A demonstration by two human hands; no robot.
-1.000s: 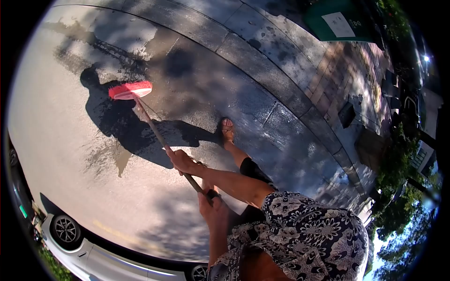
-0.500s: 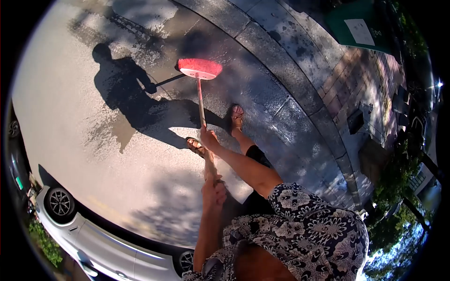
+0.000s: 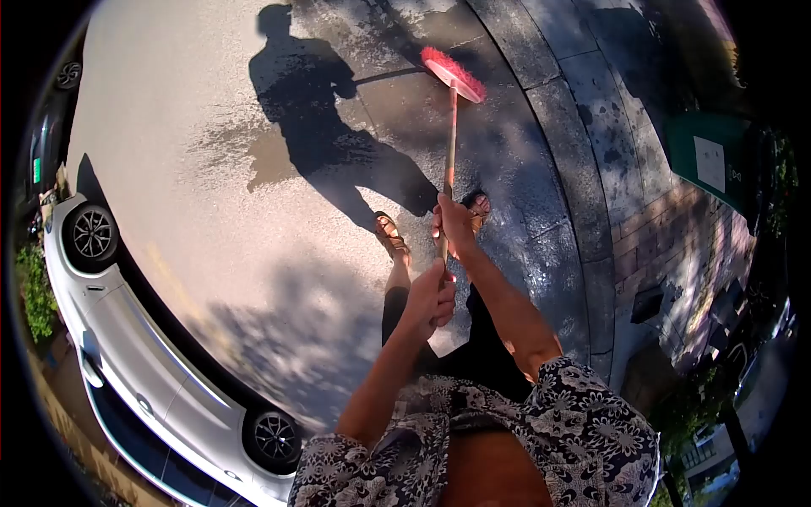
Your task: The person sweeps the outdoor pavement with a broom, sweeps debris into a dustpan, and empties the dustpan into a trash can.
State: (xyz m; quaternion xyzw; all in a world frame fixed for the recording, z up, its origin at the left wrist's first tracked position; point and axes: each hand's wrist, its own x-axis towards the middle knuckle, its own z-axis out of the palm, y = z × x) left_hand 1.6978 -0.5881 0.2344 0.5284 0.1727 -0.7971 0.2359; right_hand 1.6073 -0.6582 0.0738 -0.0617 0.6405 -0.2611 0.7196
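Note:
A broom (image 3: 451, 139) with a pink head and red bristles reaches out ahead of me, its head over the wet pavement (image 3: 515, 160) near the curb. My left hand (image 3: 428, 297) wraps round the handle's near end, close to my body. Farther up the handle, just above the left, my right hand (image 3: 454, 225) is closed round it too. Both my feet in brown sandals stand beyond the hands, the left sandal (image 3: 390, 234) on lighter ground and the right one (image 3: 478, 211) partly behind my right hand.
A stone curb (image 3: 568, 144) curves along the right, with a paved sidewalk (image 3: 646, 232) behind it. On that side stands a green bin (image 3: 708, 156) with a white label. A silver car (image 3: 173, 372) is parked at the left. My shadow (image 3: 317, 93) falls across the road ahead.
The broom head has swung toward the curb and its angle has turned. Both hands moved with the handle, keeping their grip. The view has turned, so the car and bin sit differently.

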